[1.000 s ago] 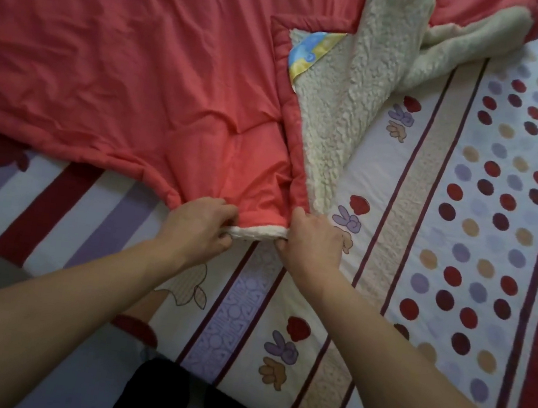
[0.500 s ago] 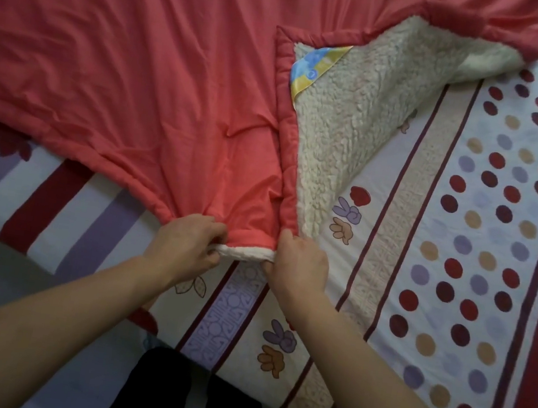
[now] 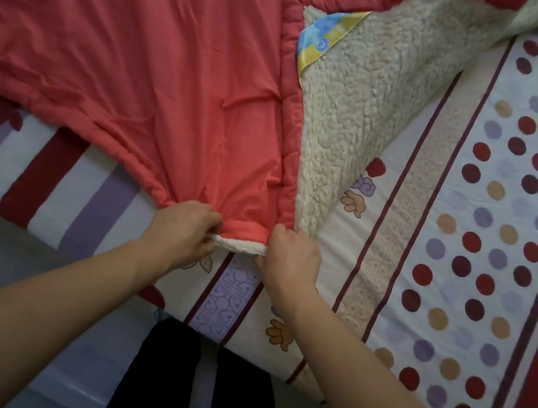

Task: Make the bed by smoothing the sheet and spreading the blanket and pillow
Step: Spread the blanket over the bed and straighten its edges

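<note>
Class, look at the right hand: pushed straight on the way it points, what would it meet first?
The right hand already grips the red blanket; going on, it would probably meet the blanket's fleecy cream underside first.

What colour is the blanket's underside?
Cream fleece, under the coral-red blanket top; head view.

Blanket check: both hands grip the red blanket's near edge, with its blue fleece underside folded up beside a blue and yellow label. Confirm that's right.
Not quite: the head view shows the fleece underside is cream, not blue. The rest holds: left hand and right hand grip the red blanket's near edge, beside the blue and yellow label.
</note>
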`<move>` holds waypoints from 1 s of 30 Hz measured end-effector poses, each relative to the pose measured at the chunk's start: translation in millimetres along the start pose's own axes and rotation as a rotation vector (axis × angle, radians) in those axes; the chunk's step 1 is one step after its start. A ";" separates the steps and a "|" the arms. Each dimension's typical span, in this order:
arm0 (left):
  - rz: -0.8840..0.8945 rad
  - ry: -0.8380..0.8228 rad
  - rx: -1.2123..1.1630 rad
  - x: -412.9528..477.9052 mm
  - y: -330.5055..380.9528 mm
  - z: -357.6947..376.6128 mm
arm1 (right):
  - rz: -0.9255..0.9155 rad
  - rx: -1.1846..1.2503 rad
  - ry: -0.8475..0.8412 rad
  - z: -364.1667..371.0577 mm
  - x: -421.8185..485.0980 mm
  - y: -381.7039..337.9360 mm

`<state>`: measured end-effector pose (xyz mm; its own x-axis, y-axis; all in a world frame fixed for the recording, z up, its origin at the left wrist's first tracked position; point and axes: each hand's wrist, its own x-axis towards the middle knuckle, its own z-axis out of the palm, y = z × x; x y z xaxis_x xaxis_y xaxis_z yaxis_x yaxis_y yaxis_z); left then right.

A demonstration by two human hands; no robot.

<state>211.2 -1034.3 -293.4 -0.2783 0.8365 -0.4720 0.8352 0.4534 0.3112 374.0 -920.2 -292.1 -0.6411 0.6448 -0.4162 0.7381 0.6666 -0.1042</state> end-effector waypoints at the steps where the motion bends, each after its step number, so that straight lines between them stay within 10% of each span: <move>1: 0.000 -0.016 0.006 -2.1 -1.2 0.6 | -0.005 0.001 0.004 2.7 -2.5 -2.3; 14: -0.008 0.087 -0.069 1.5 -4.0 5.9 | -0.178 0.243 -0.063 3.3 1.3 16.7; 30: -0.034 0.393 -0.185 145.7 28.3 -119.0 | -0.233 0.288 0.283 -99.9 141.2 63.8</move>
<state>137.8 -862.9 -255.2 -0.4939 0.8572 -0.1456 0.7334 0.5007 0.4598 309.5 -749.3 -267.2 -0.7992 0.5938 -0.0932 0.5705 0.7004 -0.4289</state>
